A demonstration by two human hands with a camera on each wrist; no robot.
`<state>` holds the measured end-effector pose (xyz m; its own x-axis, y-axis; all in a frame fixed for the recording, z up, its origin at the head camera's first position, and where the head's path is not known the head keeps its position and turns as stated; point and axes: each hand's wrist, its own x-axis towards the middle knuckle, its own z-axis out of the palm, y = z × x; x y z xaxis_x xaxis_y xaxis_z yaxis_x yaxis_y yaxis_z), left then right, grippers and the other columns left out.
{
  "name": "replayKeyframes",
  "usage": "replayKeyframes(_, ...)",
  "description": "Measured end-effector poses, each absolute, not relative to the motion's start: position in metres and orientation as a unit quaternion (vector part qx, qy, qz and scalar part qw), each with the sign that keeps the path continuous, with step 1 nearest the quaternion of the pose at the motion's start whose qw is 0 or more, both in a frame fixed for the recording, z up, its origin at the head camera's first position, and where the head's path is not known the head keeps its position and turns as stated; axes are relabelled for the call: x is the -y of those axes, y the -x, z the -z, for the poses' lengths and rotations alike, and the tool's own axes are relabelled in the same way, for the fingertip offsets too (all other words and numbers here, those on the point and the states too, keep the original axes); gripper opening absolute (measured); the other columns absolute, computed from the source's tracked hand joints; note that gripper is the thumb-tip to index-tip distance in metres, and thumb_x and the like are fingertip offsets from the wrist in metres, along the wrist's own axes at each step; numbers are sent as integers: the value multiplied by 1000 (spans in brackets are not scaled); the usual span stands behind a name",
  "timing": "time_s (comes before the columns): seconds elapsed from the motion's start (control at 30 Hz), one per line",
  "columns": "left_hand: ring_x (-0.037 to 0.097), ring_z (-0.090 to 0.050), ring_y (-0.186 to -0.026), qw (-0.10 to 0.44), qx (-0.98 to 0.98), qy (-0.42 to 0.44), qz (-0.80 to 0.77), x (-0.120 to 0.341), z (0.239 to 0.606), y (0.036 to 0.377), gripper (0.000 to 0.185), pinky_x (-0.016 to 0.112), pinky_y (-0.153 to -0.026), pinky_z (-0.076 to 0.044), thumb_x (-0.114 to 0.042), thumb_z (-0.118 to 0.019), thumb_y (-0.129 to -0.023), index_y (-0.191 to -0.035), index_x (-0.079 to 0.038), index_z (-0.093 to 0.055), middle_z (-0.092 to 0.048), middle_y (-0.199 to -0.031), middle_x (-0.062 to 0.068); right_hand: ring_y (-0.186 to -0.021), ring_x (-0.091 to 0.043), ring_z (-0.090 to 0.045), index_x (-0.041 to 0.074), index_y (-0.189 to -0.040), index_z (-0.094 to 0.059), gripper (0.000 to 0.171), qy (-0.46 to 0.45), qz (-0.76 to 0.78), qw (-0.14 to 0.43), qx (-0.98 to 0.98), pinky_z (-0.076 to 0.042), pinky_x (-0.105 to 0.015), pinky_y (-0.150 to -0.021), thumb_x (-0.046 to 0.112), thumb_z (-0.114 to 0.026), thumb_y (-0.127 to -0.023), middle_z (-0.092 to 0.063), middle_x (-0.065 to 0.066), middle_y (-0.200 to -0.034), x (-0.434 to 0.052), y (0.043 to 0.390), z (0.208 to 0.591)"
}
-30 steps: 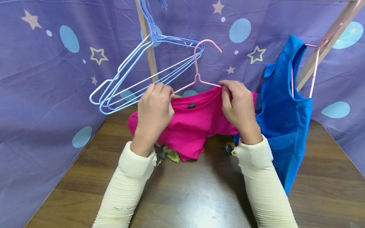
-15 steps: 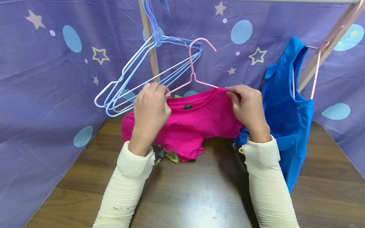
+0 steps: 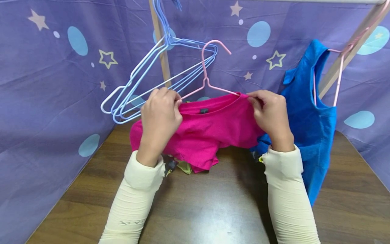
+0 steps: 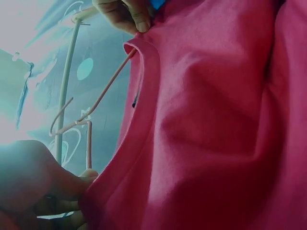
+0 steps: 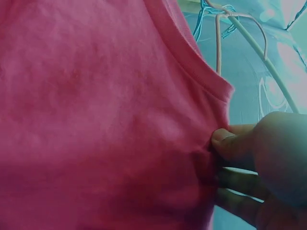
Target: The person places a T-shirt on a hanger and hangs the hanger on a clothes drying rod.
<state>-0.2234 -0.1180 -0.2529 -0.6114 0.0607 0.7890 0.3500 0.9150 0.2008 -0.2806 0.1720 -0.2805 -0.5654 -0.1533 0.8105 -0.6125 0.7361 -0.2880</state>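
A pink T-shirt (image 3: 213,128) hangs between my two hands, its neckline upward with a small dark label at the back. The pink wire hanger (image 3: 204,67) stands up out of the neck opening, hook curving to the right; its lower parts are hidden inside the shirt. My left hand (image 3: 159,117) pinches the left side of the neckline where the hanger's arm enters. Out on the right shoulder, my right hand (image 3: 271,113) pinches the cloth between thumb and fingers. The right wrist view shows the thumb (image 5: 223,135) pressed on the shirt's shoulder edge.
Several blue and white wire hangers (image 3: 134,81) hang at the left from the rack. A blue sleeveless garment (image 3: 307,128) hangs on another pink hanger at the right, close to my right hand. Some green cloth (image 3: 184,166) lies on the brown table (image 3: 201,210) below the shirt.
My right hand has slid outward to the right along the shoulder, drawing the cloth over the hanger's right arm. My left hand and the hanger have shifted slightly left.
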Motion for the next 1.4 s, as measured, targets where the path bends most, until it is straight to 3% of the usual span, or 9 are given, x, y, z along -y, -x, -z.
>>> replayKeyframes(0.3,31,-62,-81,428,876,148,168,112,256,226,6,45,-63,-53,-5,-70,-91,-90,-4,-76,-71,-88,8,-92,-33,-71,-2,-108,-76,16,-237,-275,376,852,-56,-49,-86,5,-69,-95,-76,-18,-104,-168,278,278)
replayKeyframes(0.67,32,-62,-81,436,873,159,149,105,261,230,6,46,-64,-53,-3,-69,-89,-89,-3,-75,-68,-85,9,-101,-31,-71,-2,-112,-75,20,-258,-297,404,826,-55,-49,-93,10,-70,-96,-75,-17,-107,-155,274,275)
replayKeyframes(1.03,32,-60,-79,452,868,161,126,93,269,232,5,45,-64,-51,-1,-68,-88,-87,-2,-73,-66,-83,10,-90,-33,-69,-3,-98,-76,16,-287,-324,520,737,-55,-47,-83,12,-70,-96,-75,-17,-95,-128,270,278)
replayKeyframes(1.17,31,-59,-79,462,863,165,118,89,272,232,5,44,-66,-51,-1,-68,-88,-87,-2,-72,-65,-82,10,-77,-31,-65,-2,-90,-75,14,-303,-338,530,716,-52,-44,-69,11,-72,-94,-72,-15,-83,-115,266,280)
replayKeyframes(1.4,31,-59,-79,472,860,156,116,88,274,232,3,43,-68,-50,-3,-70,-87,-87,-3,-72,-64,-81,9,-75,-32,-63,-2,-91,-74,11,-321,-321,545,704,-51,-45,-67,9,-72,-94,-71,-15,-83,-98,267,289)
